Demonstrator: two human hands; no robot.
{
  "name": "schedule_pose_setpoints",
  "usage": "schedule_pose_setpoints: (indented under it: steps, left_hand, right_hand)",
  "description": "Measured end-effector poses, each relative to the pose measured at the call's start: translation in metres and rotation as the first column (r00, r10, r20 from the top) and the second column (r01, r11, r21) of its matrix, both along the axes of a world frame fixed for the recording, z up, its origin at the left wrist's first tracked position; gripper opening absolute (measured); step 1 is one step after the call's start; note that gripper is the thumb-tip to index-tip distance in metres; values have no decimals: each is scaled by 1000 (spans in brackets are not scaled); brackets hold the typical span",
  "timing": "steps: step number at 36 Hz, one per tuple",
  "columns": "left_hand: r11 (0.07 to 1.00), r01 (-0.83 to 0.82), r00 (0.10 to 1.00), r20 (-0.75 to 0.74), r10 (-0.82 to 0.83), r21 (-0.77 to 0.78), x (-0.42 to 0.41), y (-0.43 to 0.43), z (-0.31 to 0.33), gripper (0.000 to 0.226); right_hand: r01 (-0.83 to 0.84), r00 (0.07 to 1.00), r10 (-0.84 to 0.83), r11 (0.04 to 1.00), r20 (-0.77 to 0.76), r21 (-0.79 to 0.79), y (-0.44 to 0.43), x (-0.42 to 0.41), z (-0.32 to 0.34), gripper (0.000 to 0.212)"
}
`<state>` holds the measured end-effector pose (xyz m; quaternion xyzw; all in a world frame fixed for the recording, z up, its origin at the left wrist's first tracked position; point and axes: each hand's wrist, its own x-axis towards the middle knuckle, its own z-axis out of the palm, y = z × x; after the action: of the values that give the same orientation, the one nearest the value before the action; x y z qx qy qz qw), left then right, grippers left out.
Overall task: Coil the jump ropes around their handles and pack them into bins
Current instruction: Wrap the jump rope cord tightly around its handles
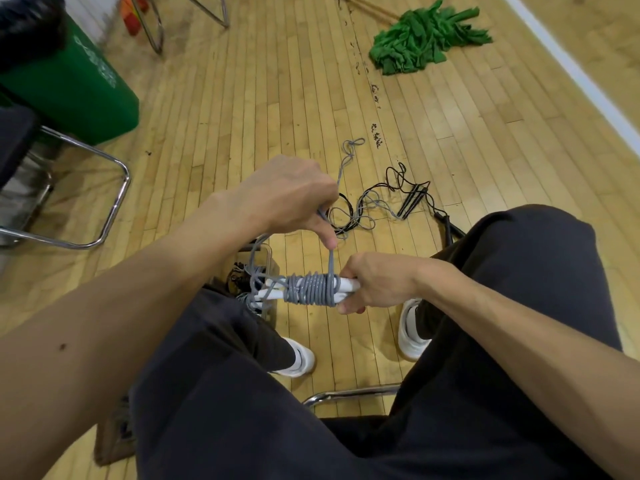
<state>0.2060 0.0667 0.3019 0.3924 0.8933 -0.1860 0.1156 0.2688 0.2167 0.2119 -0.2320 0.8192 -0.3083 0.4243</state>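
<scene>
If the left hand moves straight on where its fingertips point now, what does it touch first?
Probably the coil of the grey rope it pinches, wound on the white handles, directly below the left hand; depth is somewhat unclear.

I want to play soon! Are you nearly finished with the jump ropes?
Not yet. Done: many grey turns sit round the white handles. In hand: the right hand holds the handles while the left hand pinches the grey cord. Left: the loose grey tail and a tangled black rope on the floor.
</scene>
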Motion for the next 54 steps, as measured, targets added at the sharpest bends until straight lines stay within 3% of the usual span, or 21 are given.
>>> schedule_pose_setpoints:
  steps: [9,15,19,23,26,29,34,41,44,50,54]
  left_hand:
    - [994,-93,991,106,87,51,-9,-6,-14,81]
    - [921,-333,919,287,269,203,-7,-16,-22,72]
    - [786,-539,817,416,400,303,-1,-27,-34,62]
    - [620,-704,673,605,426,346,8,-38,-41,39]
    - [532,-756,626,658,418,381,20,-45,-50,23]
    - [372,-844,528,722,446,387,25,-43,-62,37]
    - [354,-852,514,741,432,385,31,-37,-68,42]
    - [291,-910,384,865,323,296,36,-44,-67,10]
    - [288,-914,372,874,313,286,40,-42,-67,11]
    - [368,-876,443,819,364,310,49,-28,-68,15]
    - [602,-722,663,593,458,342,55,-22,-64,15]
  right_hand:
    - [-34,999,32,993,-22,-115,4,5,5,17]
    - [15,999,-3,961,43,-277,9,8,7,21]
    - [117,991,-77,893,108,-435,12,9,10,13]
    - [259,966,-201,785,164,-563,11,5,12,12]
    - [419,907,-338,671,251,-611,8,2,14,11]
    - [546,834,-451,589,319,-595,5,-2,14,8]
    - [666,742,-559,559,370,-494,2,-9,6,11]
    - [719,689,-649,553,323,-422,0,-15,-6,10]
    - [737,663,-685,528,303,-421,-1,-18,-7,5]
    - [750,640,-731,528,236,-399,-6,-22,-16,11]
    - [761,632,-742,537,226,-363,-6,-24,-21,10]
